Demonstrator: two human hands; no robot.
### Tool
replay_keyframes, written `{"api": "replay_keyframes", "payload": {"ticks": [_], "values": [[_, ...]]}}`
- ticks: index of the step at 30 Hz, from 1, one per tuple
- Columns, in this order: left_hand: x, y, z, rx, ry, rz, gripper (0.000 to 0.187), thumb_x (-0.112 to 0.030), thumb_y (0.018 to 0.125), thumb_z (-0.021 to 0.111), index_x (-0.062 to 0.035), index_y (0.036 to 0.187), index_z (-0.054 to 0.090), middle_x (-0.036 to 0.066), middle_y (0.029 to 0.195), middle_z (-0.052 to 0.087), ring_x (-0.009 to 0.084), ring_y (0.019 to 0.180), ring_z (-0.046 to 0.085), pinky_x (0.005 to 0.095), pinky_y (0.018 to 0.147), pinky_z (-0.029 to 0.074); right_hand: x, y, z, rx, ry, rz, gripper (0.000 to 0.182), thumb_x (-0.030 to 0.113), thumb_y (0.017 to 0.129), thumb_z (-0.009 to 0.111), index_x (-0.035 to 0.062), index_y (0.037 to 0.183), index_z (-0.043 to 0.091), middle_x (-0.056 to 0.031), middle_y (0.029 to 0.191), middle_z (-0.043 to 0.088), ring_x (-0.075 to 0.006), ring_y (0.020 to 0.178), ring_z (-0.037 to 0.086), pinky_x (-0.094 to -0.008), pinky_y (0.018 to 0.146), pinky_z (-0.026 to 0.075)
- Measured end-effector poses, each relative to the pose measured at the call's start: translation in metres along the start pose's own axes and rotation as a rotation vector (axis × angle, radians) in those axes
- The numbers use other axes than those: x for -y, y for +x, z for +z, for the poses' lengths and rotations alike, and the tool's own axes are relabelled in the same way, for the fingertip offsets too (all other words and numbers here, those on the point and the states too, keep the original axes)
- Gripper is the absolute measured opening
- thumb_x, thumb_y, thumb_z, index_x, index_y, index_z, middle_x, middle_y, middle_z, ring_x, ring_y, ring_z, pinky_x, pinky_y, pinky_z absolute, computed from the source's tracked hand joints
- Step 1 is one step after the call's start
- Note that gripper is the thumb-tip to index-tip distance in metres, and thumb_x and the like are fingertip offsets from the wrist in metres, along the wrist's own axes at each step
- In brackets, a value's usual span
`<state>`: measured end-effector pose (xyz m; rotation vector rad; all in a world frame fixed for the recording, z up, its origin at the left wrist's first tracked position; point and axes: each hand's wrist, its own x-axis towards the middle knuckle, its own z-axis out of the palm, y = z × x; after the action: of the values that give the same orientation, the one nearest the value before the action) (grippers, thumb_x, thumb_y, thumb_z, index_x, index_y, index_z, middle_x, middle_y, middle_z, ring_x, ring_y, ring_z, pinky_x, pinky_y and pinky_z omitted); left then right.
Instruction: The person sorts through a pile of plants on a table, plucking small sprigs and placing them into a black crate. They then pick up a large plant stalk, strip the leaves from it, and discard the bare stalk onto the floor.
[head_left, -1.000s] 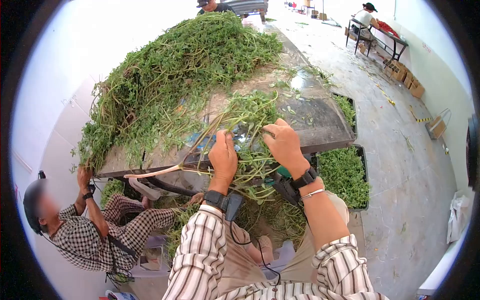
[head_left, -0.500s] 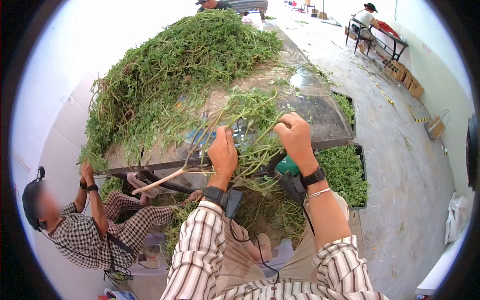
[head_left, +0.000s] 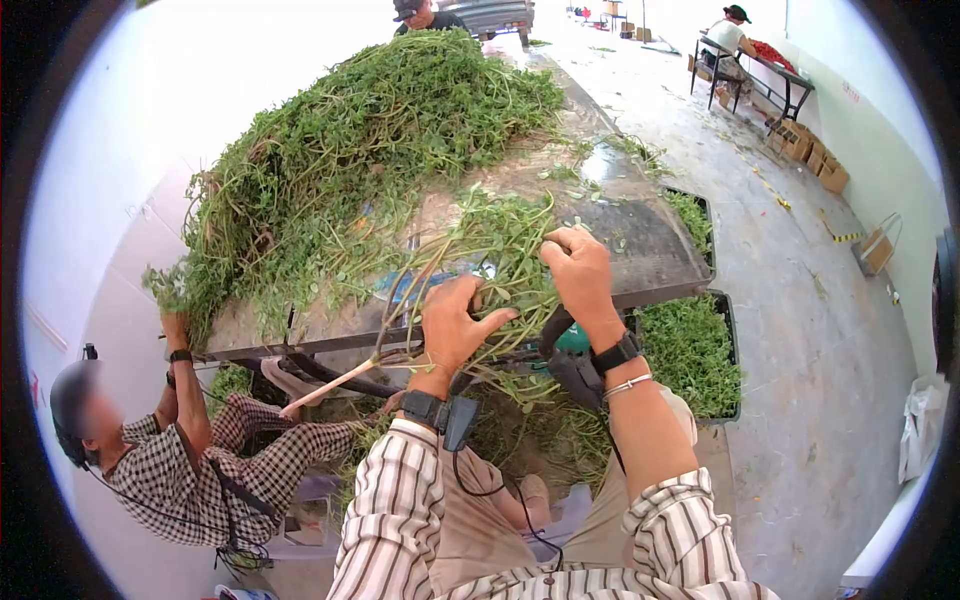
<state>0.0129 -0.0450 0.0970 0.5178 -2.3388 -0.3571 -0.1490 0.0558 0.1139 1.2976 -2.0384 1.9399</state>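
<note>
Between my hands lies a bunch of leafy green stems point(head_left: 505, 240) at the table's near edge, with a thick pale root point(head_left: 335, 388) hanging out at the lower left. My left hand point(head_left: 458, 325) is on the lower part of the bunch, its thumb stretched to the right and its fingers apart, partly hidden by stems. At the right side of the bunch, my right hand point(head_left: 580, 270) has its fingers closed on the stems. A large heap of the same greens point(head_left: 350, 140) covers the table point(head_left: 650, 235) behind.
Crates of greens point(head_left: 690, 350) stand beneath the table's right end. A co-worker point(head_left: 180, 460) sits at the left, handling greens. Another person point(head_left: 425, 15) is behind the heap, and one sits point(head_left: 728, 45) at a far table. Cut greens point(head_left: 550, 420) lie below my hands.
My left hand has opened, its thumb now extended over the stems. My right hand has shifted slightly left. The co-worker at the left has raised a hand with greens.
</note>
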Motion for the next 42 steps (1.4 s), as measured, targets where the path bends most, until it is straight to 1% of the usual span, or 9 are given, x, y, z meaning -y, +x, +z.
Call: {"api": "replay_keyframes", "payload": {"ticks": [6, 12, 14, 16, 22, 28, 30, 31, 42], "values": [[0.007, 0.000, 0.010, -0.105, 0.007, 0.059, 0.026, -0.026, 0.072, 0.070, -0.0044, 0.077, 0.058, 0.009, 0.071, 0.056, 0.0308, 0.070, 0.054, 0.0407, 0.068, 0.039, -0.003, 0.000, 0.004, -0.032, 0.069, 0.031, 0.019, 0.013, 0.077, 0.056, -0.0056, 0.079, 0.062, -0.0169, 0.073, 0.058, -0.0307, 0.073, 0.055, -0.0390, 0.074, 0.044], [0.012, -0.001, 0.010, -0.112, -0.057, 0.048, 0.024, -0.022, 0.084, 0.061, -0.0018, 0.075, 0.050, 0.013, 0.069, 0.049, 0.0354, 0.065, 0.046, 0.0421, 0.064, 0.037, -0.012, 0.004, -0.009, -0.106, 0.329, 0.295, 0.017, 0.012, 0.080, 0.056, -0.0032, 0.081, 0.062, -0.0070, 0.071, 0.056, -0.0156, 0.070, 0.054, -0.0297, 0.062, 0.043], [0.013, -0.002, 0.008, -0.053, -0.020, 0.026, 0.026, -0.023, 0.087, 0.057, -0.0015, 0.075, 0.046, 0.015, 0.069, 0.047, 0.0363, 0.065, 0.044, 0.0423, 0.063, 0.036, -0.008, 0.011, -0.032, -0.150, 0.663, 0.454, 0.014, 0.013, 0.083, 0.053, 0.0018, 0.084, 0.062, -0.0016, 0.070, 0.054, -0.0088, 0.064, 0.050, -0.0235, 0.054, 0.040], [0.012, -0.003, 0.008, -0.062, -0.034, 0.012, 0.027, -0.023, 0.087, 0.056, -0.0015, 0.075, 0.046, 0.015, 0.069, 0.046, 0.0363, 0.064, 0.043, 0.0424, 0.063, 0.036, 0.005, 0.010, -0.034, -0.149, 0.670, 0.386, 0.012, 0.013, 0.085, 0.050, 0.0050, 0.087, 0.060, 0.0024, 0.069, 0.052, -0.0042, 0.060, 0.045, -0.0202, 0.049, 0.036], [0.013, -0.004, 0.011, -0.080, -0.094, -0.023, 0.029, -0.025, 0.088, 0.054, -0.0015, 0.074, 0.045, 0.016, 0.069, 0.045, 0.0361, 0.064, 0.041, 0.0424, 0.063, 0.036, -0.006, -0.001, -0.033, 0.136, 0.720, 0.541, 0.015, 0.012, 0.086, 0.050, 0.0034, 0.089, 0.062, -0.0007, 0.076, 0.057, -0.0098, 0.069, 0.055, -0.0237, 0.057, 0.043], [0.014, -0.004, 0.011, -0.071, -0.079, -0.020, 0.029, -0.026, 0.089, 0.053, -0.0018, 0.075, 0.044, 0.016, 0.070, 0.044, 0.0358, 0.064, 0.042, 0.0414, 0.064, 0.036, 0.010, -0.007, -0.025, 0.246, 0.020, 0.185, 0.024, 0.019, 0.082, 0.058, -0.0005, 0.094, 0.063, -0.0113, 0.087, 0.064, -0.0242, 0.083, 0.060, -0.0365, 0.072, 0.048], [0.012, -0.003, 0.011, -0.066, -0.054, -0.025, 0.031, -0.026, 0.089, 0.054, -0.0022, 0.071, 0.044, 0.015, 0.066, 0.045, 0.0373, 0.065, 0.045, 0.0414, 0.063, 0.035, -0.001, -0.013, -0.015, 0.179, -0.290, -0.119, 0.028, 0.024, 0.077, 0.062, 0.0018, 0.094, 0.065, -0.0157, 0.090, 0.062, -0.0305, 0.085, 0.060, -0.0387, 0.071, 0.048], [0.012, -0.003, 0.011, -0.066, -0.054, -0.026, 0.031, -0.026, 0.089, 0.054, -0.0022, 0.071, 0.044, 0.015, 0.066, 0.045, 0.0373, 0.065, 0.045, 0.0414, 0.063, 0.035, 0.007, -0.014, -0.015, 0.212, -0.351, -0.059, 0.030, 0.027, 0.074, 0.065, 0.0035, 0.093, 0.066, -0.0148, 0.089, 0.060, -0.0336, 0.085, 0.058, -0.0406, 0.070, 0.048], [0.011, -0.004, 0.011, -0.076, -0.095, -0.010, 0.031, -0.026, 0.090, 0.053, -0.0019, 0.072, 0.042, 0.015, 0.067, 0.041, 0.0359, 0.062, 0.040, 0.0403, 0.062, 0.035, 0.008, -0.018, -0.008, 0.287, -0.645, -0.095, 0.018, 0.020, 0.072, 0.065, 0.0045, 0.075, 0.058, -0.0128, 0.081, 0.054, -0.0328, 0.078, 0.057, -0.0431, 0.066, 0.048]]}}
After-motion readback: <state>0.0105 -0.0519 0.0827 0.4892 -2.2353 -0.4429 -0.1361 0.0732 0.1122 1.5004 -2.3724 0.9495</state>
